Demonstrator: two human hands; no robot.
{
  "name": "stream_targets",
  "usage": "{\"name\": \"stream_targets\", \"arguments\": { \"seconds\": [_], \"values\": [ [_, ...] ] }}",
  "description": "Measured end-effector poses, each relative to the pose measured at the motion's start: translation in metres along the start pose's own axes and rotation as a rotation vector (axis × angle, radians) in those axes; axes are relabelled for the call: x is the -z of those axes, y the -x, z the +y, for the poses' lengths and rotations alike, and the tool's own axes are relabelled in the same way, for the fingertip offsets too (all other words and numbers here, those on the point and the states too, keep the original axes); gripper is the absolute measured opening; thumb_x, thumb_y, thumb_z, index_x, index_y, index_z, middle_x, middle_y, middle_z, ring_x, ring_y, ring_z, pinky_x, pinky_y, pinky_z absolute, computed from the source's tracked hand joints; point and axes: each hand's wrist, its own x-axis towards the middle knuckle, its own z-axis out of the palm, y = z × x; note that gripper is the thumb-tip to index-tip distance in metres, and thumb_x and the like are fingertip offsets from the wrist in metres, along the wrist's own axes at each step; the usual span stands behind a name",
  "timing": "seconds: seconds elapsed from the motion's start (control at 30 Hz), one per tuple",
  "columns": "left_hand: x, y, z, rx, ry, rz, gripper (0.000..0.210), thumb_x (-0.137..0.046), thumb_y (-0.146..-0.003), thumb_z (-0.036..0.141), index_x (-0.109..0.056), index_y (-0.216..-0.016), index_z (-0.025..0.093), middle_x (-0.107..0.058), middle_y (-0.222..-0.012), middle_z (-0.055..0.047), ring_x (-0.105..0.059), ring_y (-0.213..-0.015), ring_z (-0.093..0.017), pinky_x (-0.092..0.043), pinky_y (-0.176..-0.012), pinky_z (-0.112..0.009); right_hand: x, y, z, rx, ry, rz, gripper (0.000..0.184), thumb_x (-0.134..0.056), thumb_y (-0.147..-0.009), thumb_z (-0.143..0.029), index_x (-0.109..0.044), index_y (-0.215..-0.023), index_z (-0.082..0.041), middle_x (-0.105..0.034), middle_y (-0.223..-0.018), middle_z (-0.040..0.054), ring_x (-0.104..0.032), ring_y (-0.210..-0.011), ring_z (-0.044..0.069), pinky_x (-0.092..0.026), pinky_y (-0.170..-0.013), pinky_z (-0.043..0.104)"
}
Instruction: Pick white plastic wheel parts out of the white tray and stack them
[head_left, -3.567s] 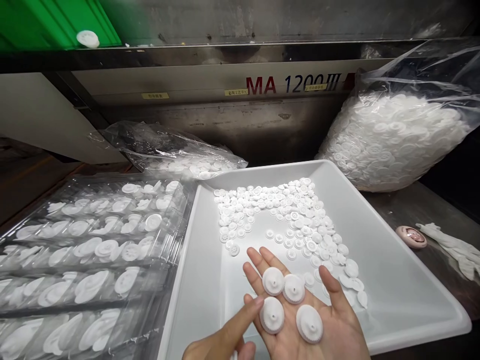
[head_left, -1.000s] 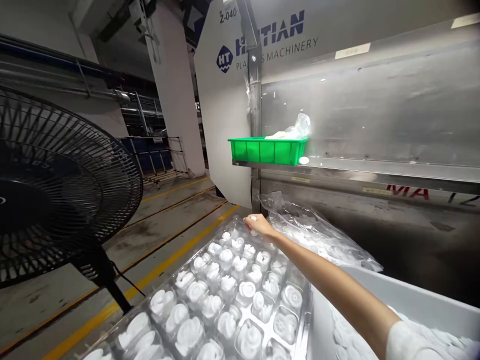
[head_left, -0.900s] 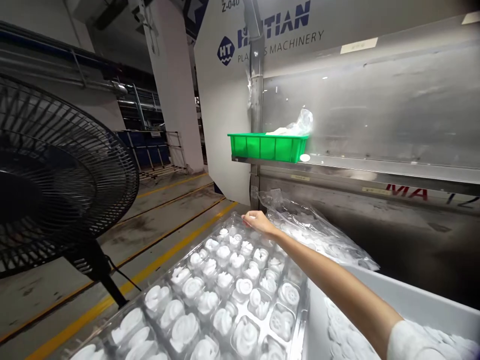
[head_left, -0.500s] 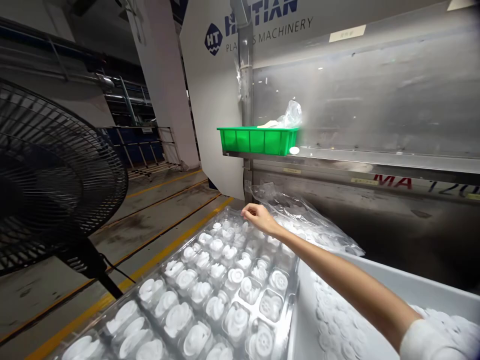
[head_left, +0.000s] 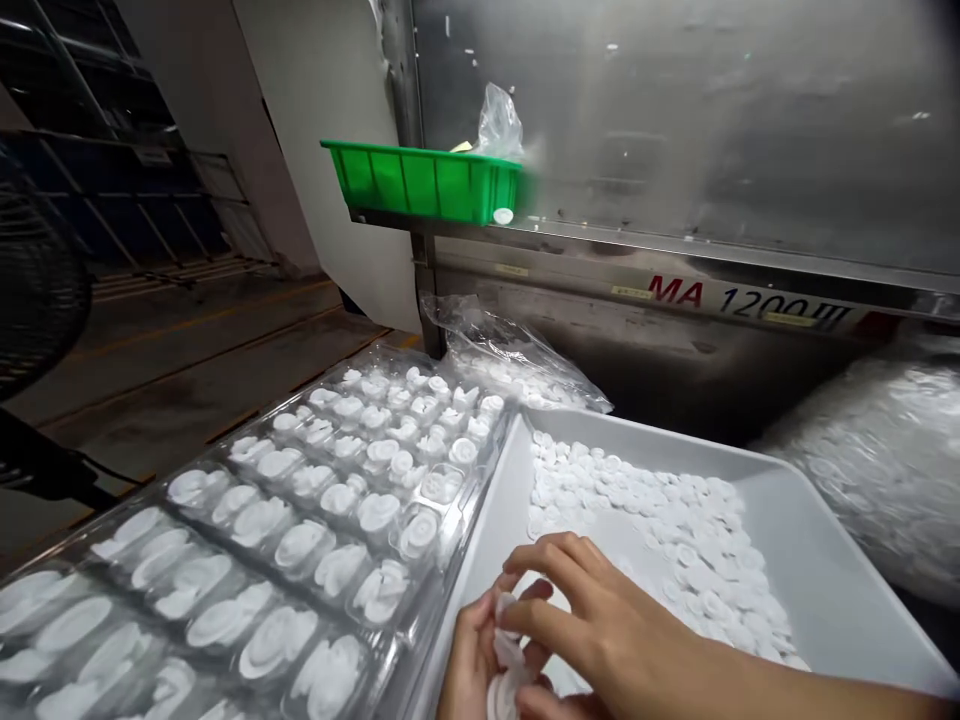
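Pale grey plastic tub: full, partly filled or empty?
Partly filled: small white plastic discs cover much of the bottom of the pale grey plastic tub, but a bare patch shows among them.

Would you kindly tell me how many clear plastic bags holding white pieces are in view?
2: a slumped bag lies behind the far left corner of the grey tub; a blurred bag sits beyond its right side. Others may be hidden.
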Motion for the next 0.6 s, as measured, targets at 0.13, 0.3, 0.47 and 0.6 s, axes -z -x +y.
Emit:
{"name": "stream_targets", "arguments": {
  "seconds": [0.13,0.3,0.47,0.6],
  "values": [
    [-0.017,0.001,-0.016,0.063,0.052,0.006,0.059,-0.052,-0.083,0.019,-0.032,-0.138,0.023,-0.065,-0.114,-0.009,-0.065,-0.097,-0.021,-0.051,-0.072,-0.029,-0.017,0.028,0.001,-0.045,0.073,0.116,0.028,-0.063,-0.082,-0.039,-0.059,-0.099,-0.017,-0.052,-0.117,0.0149,-0.049,-0.097,0.026,-0.048,-0.071,0.038],
    [-0.027,-0.001,-0.028,0.082,0.110,-0.116,0.065,-0.043,-0.085,0.021,-0.017,-0.144,0.023,-0.056,-0.130,-0.014,-0.055,-0.115,-0.026,-0.042,-0.096,-0.041,-0.035,0.055,-0.004,-0.104,0.254,0.352,0.023,-0.062,-0.083,-0.024,-0.060,-0.105,-0.021,-0.056,-0.111,0.0108,-0.050,-0.098,0.025,-0.044,-0.074,0.037],
    [-0.028,-0.001,-0.036,0.181,0.150,-0.258,0.063,-0.035,-0.090,0.024,-0.005,-0.145,0.022,-0.054,-0.132,-0.013,-0.051,-0.120,-0.025,-0.034,-0.104,-0.043,-0.044,0.066,-0.005,-0.126,0.292,0.444,0.011,-0.058,-0.082,-0.020,-0.063,-0.091,-0.023,-0.062,-0.091,0.0040,-0.053,-0.074,0.017,-0.039,-0.061,0.029],
    [-0.025,-0.003,-0.042,0.212,0.164,-0.335,0.062,-0.032,-0.092,0.022,0.000,-0.145,0.023,-0.057,-0.129,-0.012,-0.052,-0.119,-0.024,-0.032,-0.105,-0.042,-0.041,0.070,-0.007,-0.101,0.350,0.456,0.018,-0.046,-0.084,-0.010,-0.063,-0.084,-0.016,-0.061,-0.074,0.0045,-0.049,-0.058,0.015,-0.034,-0.051,0.028]
  ]
}}
